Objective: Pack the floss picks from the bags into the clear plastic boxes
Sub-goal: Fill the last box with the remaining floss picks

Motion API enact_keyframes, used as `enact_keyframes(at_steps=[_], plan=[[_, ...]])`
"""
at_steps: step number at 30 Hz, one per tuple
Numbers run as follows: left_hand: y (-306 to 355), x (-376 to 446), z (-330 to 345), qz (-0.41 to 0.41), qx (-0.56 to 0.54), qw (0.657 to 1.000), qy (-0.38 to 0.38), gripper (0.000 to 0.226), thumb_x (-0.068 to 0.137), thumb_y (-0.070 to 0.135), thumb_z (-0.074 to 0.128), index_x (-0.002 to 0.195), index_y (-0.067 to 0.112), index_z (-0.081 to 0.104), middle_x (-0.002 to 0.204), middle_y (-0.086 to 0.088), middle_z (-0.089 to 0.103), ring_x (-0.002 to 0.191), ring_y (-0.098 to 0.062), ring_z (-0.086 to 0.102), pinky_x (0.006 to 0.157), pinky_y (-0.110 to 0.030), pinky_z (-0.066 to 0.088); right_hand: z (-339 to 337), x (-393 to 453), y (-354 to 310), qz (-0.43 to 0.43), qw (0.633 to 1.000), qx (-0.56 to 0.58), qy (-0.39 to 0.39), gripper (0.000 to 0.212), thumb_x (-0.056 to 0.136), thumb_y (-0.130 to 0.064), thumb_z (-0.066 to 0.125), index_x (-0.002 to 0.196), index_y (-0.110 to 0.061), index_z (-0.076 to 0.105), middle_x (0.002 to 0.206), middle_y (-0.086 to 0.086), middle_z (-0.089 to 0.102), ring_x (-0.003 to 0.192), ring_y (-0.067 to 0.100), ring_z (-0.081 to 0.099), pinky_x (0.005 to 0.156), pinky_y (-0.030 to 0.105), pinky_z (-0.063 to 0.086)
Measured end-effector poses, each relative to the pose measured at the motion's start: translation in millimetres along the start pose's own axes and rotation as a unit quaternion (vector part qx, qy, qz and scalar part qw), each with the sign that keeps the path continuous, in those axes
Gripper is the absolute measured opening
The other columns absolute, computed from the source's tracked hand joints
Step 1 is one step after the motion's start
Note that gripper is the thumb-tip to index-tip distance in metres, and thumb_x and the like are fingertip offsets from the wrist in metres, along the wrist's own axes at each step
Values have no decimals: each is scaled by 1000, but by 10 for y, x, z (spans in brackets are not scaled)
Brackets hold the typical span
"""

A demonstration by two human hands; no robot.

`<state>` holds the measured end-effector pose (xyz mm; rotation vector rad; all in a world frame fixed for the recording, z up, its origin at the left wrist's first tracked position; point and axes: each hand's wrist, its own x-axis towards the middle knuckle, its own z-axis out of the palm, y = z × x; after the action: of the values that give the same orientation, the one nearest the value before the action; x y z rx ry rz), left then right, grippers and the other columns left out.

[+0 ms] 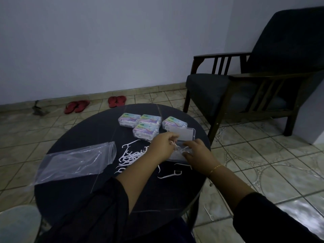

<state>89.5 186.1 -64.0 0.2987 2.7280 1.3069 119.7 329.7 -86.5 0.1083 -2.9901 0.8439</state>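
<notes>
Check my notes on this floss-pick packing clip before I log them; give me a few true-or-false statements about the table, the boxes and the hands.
1. Four closed, labelled boxes sit at the far side of the round table. True.
2. The open clear box lies at the table's left edge. False: it is on the right side, under the hands.
3. The left hand pinches a floss pick above the open box. True.
4. The plastic bag is bulging with picks. False: it lies flat and nearly empty; loose picks are piled on the table.
5. One pick lies on the tiled floor. True.
</notes>
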Motion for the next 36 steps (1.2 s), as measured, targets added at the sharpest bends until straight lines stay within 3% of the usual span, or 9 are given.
enact_keyframes(at_steps=[4, 8, 13, 19, 22, 24, 29, 32, 36], plan=[[-33, 24, -11, -38, -72, 996, 40, 26, 88, 5, 62, 112, 16, 66, 94, -1, 67, 80, -10, 60, 69, -19, 49, -35, -8, -10, 31, 999, 26, -22, 35, 97, -22, 50, 132, -16, 52, 134, 5, 43, 117, 22, 47, 96, 25, 36], [-95, 9, -42, -37, -151, 983, 95, 26, 88, 10, 64, 113, 18, 66, 90, 3, 62, 86, -13, 61, 72, -21, 46, -1, 19, 32, 18, 999, -12, -38, 31, 97, -20, 47, 124, -11, 58, 133, 10, 47, 116, 27, 47, 92, 27, 36], [-123, 19, -142, -74, -252, 954, 144, 16, 88, 8, 64, 87, 24, 65, 91, -4, 68, 82, -16, 64, 65, -20, 46, 36, 35, 62, -14, 998, -63, -17, 29, 97, -26, 45, 113, -10, 63, 124, 13, 50, 108, 26, 51, 87, 30, 41], [-65, 0, -166, -107, -384, 910, 118, 16, 89, 2, 60, 90, 17, 61, 83, 0, 68, 78, -11, 64, 65, -23, 41, -54, 21, -38, -12, 999, -4, 43, 32, 97, -20, 47, 127, -17, 58, 124, 3, 49, 113, 16, 50, 91, 21, 37], [-20, 4, -120, -116, -413, 898, 98, 16, 90, -1, 59, 91, 15, 60, 82, -3, 67, 73, -10, 64, 60, -20, 41, -83, 36, -78, -20, 997, 44, 53, 33, 92, -17, 54, 124, -19, 59, 114, 1, 51, 108, 16, 52, 80, 17, 36], [10, 2, -75, -114, -392, 909, 85, 13, 89, 0, 60, 96, 11, 62, 83, -5, 68, 73, -12, 64, 60, -19, 42, -90, 39, -98, -23, 996, 67, 52, 29, 92, -17, 56, 120, -18, 60, 106, 0, 54, 101, 15, 55, 73, 17, 38], [-17, -16, -42, -69, -165, 983, 48, 19, 89, 15, 66, 107, 12, 69, 102, -2, 68, 92, -13, 61, 74, -18, 48, -83, 60, -69, 16, 993, 80, 90, 33, 94, -21, 55, 126, -15, 58, 118, 4, 63, 101, 16, 61, 87, 27, 48], [-92, -23, -44, -33, -19, 997, 61, 20, 92, 27, 59, 108, 25, 71, 109, 2, 69, 99, -16, 63, 92, -35, 50, -76, 98, -3, 14, 996, 25, 87, 29, 96, -18, 50, 123, -14, 62, 119, 5, 63, 105, 18, 59, 90, 27, 45], [-148, -62, -100, 19, -44, 999, 22, 29, 76, 61, 66, 91, 36, 71, 103, 10, 69, 100, -12, 63, 95, -44, 48, -81, 90, 24, -14, 996, -45, 76, 32, 96, -13, 46, 123, -17, 63, 118, 6, 59, 106, 19, 56, 88, 23, 42]])
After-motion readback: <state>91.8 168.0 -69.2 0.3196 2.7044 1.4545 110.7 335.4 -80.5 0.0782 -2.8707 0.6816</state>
